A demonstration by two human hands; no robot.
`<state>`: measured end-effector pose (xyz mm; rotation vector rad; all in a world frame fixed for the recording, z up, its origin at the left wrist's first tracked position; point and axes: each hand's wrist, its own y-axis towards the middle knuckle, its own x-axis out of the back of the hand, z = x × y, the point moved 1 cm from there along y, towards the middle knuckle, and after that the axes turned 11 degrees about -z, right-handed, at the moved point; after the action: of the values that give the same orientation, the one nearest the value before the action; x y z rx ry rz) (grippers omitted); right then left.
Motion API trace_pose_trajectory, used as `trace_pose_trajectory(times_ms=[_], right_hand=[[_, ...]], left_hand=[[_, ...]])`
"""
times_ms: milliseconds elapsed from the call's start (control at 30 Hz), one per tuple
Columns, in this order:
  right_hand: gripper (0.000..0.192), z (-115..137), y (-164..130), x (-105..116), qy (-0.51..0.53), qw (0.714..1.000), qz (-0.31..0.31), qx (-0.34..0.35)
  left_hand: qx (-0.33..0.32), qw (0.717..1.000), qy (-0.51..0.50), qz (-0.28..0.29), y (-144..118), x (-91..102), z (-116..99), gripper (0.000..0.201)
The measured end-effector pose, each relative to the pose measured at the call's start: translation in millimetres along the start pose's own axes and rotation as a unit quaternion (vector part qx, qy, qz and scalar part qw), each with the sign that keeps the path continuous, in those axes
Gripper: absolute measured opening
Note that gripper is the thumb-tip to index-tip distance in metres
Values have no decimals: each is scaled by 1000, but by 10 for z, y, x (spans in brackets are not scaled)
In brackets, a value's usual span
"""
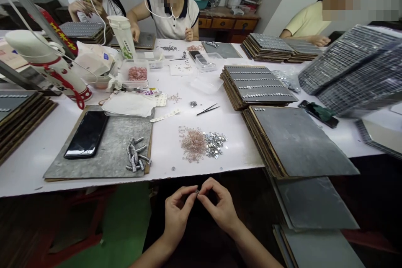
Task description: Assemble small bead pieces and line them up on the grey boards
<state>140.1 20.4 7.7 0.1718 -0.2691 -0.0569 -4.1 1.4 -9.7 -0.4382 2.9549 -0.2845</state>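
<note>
My left hand (179, 211) and my right hand (220, 207) meet just below the table's front edge. Thumb and forefinger of each are pinched around one tiny dark metallic piece (197, 191), too small to name. On the table ahead lies a heap of small pinkish clear beads (192, 144), touching a heap of small silver discs (215, 144). Black tweezers (207, 109) rest behind the heaps, beside a small silver cluster (193, 104). Short stacked silver rolls (136, 155) lie on a grey board (103, 167) to the left.
A black phone (87, 134) lies on the left board. Stacked grey boards (307, 142) stand at right, with another stack (260, 86) behind carrying rows of silver discs. A tub of pink pieces (137, 73) and a white cup (122, 35) stand at back left. Several people sit across the table.
</note>
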Motion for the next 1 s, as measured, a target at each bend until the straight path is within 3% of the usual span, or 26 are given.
trace_pose_trajectory(times_ms=[367,533,667,733,833,1000], right_hand=[[11,17,38,-107,-6,1000,1,-5],[10,7,48,-101,-89,995,-19,43],[5,85,85,-68,-160,982,0,98],[6,171,134,-13,-181,973,28,142],[8,322,292,176,-219,950,54,216],[11,499,918,797,-328,907,-6,263]], left_hand=[[-112,993,26,7,-9,85,-14,15],[-121,992,39,7,-20,104,-5,16],[-153,986,60,0,-11,119,12,20],[-207,975,86,-3,13,132,1,25],[-332,936,119,-12,75,164,-49,32],[-477,863,159,-52,236,221,-135,41]])
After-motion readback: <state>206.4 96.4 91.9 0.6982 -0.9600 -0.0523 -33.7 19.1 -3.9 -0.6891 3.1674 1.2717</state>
